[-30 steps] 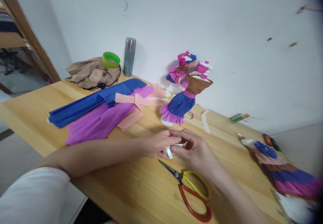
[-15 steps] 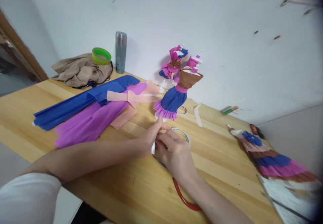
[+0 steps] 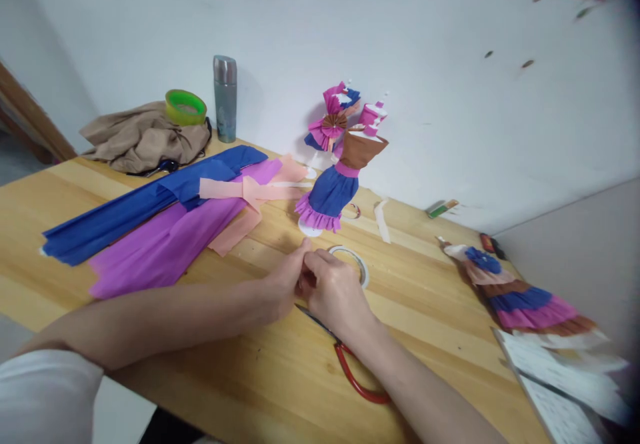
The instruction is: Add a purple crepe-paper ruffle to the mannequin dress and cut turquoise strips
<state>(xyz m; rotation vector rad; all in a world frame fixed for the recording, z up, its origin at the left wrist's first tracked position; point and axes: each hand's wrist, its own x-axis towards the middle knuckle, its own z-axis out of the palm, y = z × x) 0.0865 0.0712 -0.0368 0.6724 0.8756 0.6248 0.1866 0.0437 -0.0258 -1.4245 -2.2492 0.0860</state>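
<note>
My left hand and my right hand meet over the middle of the table, fingers closed together. Whatever they pinch is hidden behind the fingers. Under my right hand and forearm lie red-handled scissors, blades pointing toward my left hand. A roll of white tape rests flat just beyond my right hand. Farther back stands a small dress form in a paper dress, with a brown top, blue skirt and purple ruffle, on a white base.
Blue crepe paper, purple crepe paper and peach strips lie left. Behind are a brown cloth, a green tape roll and a flask. Another layered dress lies right, near papers.
The view has shifted slightly, so things appear farther left. The white strip seen between my hands is no longer visible, and more of the scissor blades shows. My hands stay together.
</note>
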